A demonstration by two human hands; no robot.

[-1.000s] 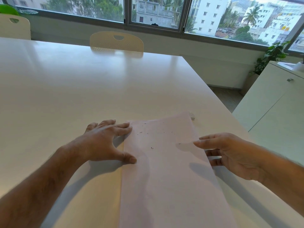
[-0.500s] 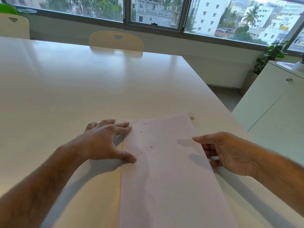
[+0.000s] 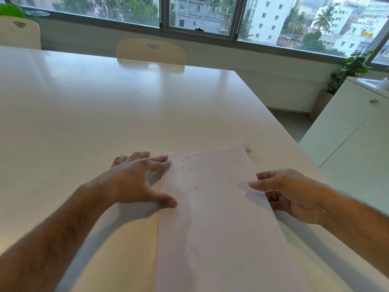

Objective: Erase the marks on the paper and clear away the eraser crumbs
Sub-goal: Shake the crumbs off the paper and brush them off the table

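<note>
- Paper: one pale sheet lay flat on the white table, near its right-hand edge, running from the middle of the view down past the bottom of the frame.
- Eraser crumbs: a thin scatter of small dark flecks sat on the far half of the sheet, most in a loose band near the top, one darker speck lower down toward the middle. No pencil marks could be made out on the sheet.
- Eraser: a small white block rested on the table just beyond the sheet's far right corner, touching or nearly touching that corner; which, you could not tell.
- Your left hand: palm down, fingers spread, resting on the table at the sheet's left edge. Thumb tip and fingertips lay pressed on the sheet's margin; the grip was flat and wide apart, closed on nothing.
- Your right hand: at the sheet's right edge, thumb on top of the paper, fingers curled partly under it, pinching the edge lightly; the edge looked slightly lifted there.
- Chairs: two cream chairs stood at the far side of the table.
- Cabinet: white, standing to the right, apart from the table.
</note>
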